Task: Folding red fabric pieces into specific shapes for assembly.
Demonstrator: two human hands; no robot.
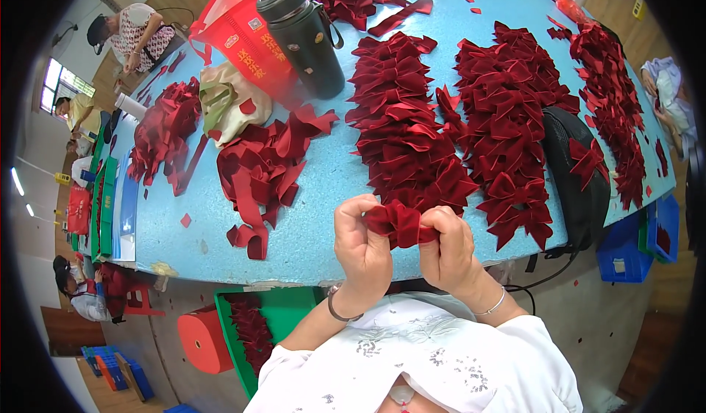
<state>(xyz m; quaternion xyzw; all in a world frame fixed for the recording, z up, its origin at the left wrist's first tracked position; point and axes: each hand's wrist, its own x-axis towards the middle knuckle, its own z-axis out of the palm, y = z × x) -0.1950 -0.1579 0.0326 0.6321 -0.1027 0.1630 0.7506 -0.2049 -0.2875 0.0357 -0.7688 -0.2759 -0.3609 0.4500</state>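
Observation:
Between my two hands, just over the table's near edge, is a dark red velvet bow (401, 223). My left hand (360, 240) pinches its left end, and my right hand (447, 242) grips its right end with thumb and fingers. Right behind them lies a thick row of finished-looking red bows (401, 126), with a second row (507, 126) to its right. Left of my hands is a loose heap of red ribbon strips (268, 170) on the blue table (184, 236).
A dark flask (301, 41) stands beside a red bag (239, 38) and a pale cloth (235, 104). A black bag (577, 185) lies right. Below the table are a green crate (287, 306), a red roll (202, 339) and blue bins (625, 247). Several people work around.

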